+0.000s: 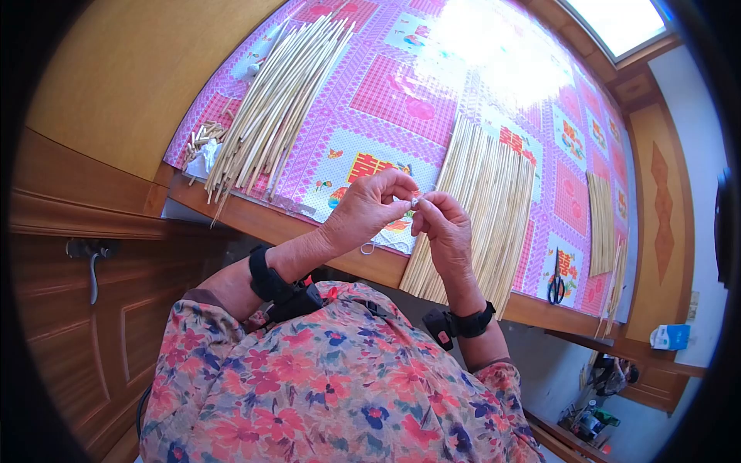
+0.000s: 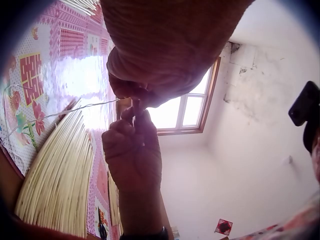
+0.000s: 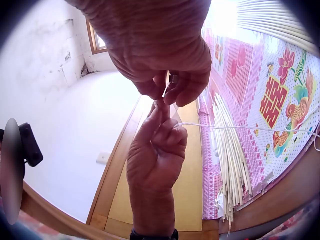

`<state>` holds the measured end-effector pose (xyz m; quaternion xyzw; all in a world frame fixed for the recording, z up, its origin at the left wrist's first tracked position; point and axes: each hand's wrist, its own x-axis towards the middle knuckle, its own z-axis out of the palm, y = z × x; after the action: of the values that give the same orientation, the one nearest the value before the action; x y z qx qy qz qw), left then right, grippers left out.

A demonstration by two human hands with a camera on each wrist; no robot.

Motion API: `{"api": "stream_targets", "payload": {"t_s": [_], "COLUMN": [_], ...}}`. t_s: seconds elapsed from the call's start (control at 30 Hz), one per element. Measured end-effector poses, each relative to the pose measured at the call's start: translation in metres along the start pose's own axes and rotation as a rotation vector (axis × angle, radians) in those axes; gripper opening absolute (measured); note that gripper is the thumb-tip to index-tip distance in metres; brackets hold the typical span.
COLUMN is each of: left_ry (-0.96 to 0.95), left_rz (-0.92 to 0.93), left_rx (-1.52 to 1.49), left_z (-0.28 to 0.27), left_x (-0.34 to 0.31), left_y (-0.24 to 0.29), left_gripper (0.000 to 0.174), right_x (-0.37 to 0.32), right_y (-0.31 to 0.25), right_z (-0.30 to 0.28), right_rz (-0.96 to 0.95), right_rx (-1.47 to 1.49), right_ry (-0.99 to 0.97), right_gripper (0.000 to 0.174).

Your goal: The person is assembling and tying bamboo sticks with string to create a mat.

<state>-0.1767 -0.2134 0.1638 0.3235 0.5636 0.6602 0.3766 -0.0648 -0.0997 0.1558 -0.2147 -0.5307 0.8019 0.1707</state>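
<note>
Both hands meet fingertip to fingertip above the front edge of the table. My left hand [image 1: 369, 207] pinches a thin white string [image 3: 220, 126] between thumb and fingers. From the other side, my right hand [image 1: 449, 231] pinches the same string at a small white bit [image 1: 415, 202]. One length trails from the fingers down to the tablecloth, where a loop hangs at the table edge. Below the right hand lies a flat mat of pale straw-coloured sticks [image 1: 482, 201], laid side by side. The fingers partly hide the string where they meet.
On the left lies a loose pile of long sticks [image 1: 282, 100], beside short cut pieces [image 1: 204, 139]. Black-handled scissors [image 1: 556, 287] and a narrower bundle of sticks [image 1: 600, 224] lie to the right. A patterned pink tablecloth [image 1: 405, 96] covers the table.
</note>
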Motion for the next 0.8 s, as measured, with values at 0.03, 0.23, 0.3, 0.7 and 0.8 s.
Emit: {"api": "stream_targets", "payload": {"t_s": [0.03, 0.23, 0.3, 0.7, 0.8], "left_ry": [0.000, -0.005, -0.002, -0.020, -0.020], "left_rz": [-0.001, 0.013, -0.021, 0.030, 0.022], "left_rx": [0.001, 0.009, -0.007, -0.009, 0.015], "left_z": [0.0000, 0.0009, 0.0016, 0.0029, 0.0016], "left_x": [0.0003, 0.0013, 0.0010, -0.0015, -0.0028], "left_y": [-0.0005, -0.0013, 0.0020, 0.0025, 0.0028], "left_gripper": [0.017, 0.017, 0.016, 0.016, 0.016], "right_x": [0.0000, 0.0000, -0.0002, -0.0015, -0.0017], "right_y": [-0.0006, -0.0011, -0.0013, -0.0018, -0.0003], "right_z": [0.0000, -0.0012, -0.0007, 0.0002, 0.0008], "right_rz": [-0.011, -0.054, -0.073, -0.116, -0.128], "right_rx": [-0.016, -0.084, -0.102, -0.092, -0.093], "right_ry": [0.002, 0.001, 0.021, 0.014, 0.008], "right_gripper": [0.008, 0.008, 0.007, 0.006, 0.006]}}
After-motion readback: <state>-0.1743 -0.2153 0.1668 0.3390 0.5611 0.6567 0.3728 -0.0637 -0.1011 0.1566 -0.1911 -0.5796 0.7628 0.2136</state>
